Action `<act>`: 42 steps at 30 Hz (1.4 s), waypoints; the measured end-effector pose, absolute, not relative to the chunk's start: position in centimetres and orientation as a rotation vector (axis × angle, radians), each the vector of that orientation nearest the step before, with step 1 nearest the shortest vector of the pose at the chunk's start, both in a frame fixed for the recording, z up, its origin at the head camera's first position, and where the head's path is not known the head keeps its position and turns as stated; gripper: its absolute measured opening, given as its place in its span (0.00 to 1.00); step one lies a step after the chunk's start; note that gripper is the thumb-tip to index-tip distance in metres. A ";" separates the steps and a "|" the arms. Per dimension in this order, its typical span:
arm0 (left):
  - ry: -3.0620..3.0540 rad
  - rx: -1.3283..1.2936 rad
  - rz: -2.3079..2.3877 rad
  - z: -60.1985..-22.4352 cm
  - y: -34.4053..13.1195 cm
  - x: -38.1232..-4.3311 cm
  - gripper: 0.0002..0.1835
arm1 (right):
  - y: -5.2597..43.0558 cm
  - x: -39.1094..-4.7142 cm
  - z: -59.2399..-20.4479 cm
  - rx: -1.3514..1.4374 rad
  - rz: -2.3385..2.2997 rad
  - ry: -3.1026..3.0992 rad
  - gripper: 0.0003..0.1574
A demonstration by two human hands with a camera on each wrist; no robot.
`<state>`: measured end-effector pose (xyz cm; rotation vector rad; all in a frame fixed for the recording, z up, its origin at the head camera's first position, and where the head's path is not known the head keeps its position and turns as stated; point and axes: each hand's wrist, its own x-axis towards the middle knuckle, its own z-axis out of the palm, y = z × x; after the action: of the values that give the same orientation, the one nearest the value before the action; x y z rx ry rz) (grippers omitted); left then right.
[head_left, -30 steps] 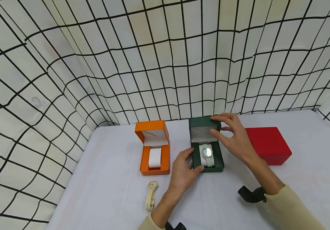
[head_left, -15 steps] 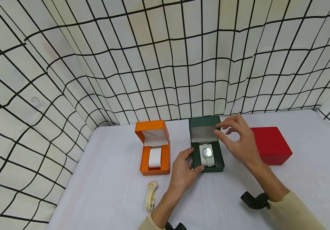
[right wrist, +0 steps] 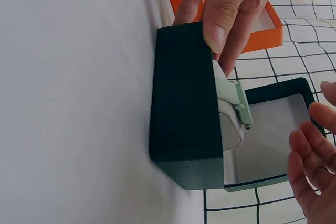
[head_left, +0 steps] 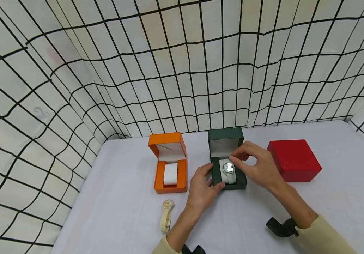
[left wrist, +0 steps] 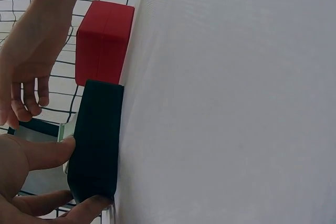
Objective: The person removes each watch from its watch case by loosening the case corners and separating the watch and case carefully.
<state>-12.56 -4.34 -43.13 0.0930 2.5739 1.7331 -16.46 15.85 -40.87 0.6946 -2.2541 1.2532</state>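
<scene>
A green watch box (head_left: 240, 180) stands with its lid up. Inside, a pale green wristwatch (head_left: 228, 168) is wrapped around the white cushion. My left hand (head_left: 203, 188) grips the box at its front left corner, thumb on the front rim and fingers along the side. In the right wrist view that thumb (right wrist: 215, 32) presses on the box's edge. My right hand (head_left: 259, 164) hovers over the box's right side, thumb and forefinger close to the watch's upper end in the head view. Its fingers (right wrist: 310, 156) are loosely bent beside the lid and hold nothing.
Left of the green box stands an open orange watch box (head_left: 158, 184) with a bare white cushion (head_left: 170, 174). A cream wristwatch (head_left: 166, 216) lies in front of it on the white tabletop (head_left: 118, 197). A closed red box (head_left: 294, 158) stands at the right. Black-lined white netting rises behind.
My right hand has left the lid of the green box, drawn back to the right, then come down toward the watch. My left hand has kept its hold on the box.
</scene>
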 end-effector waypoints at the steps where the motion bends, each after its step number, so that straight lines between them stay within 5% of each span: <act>1: 2.574 0.092 1.730 -43.1 -4.3 -12.6 0.38 | 15.8 -16.4 -41.0 0.693 1.251 -2.281 0.13; 42: 2.589 0.123 1.717 -43.2 -4.4 -12.6 0.38 | 15.3 -16.1 -42.1 0.595 1.130 -2.818 0.34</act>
<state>-12.55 -4.36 -43.21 0.1227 2.5888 1.7167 -16.05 15.28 -42.14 0.5951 -2.8184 1.1302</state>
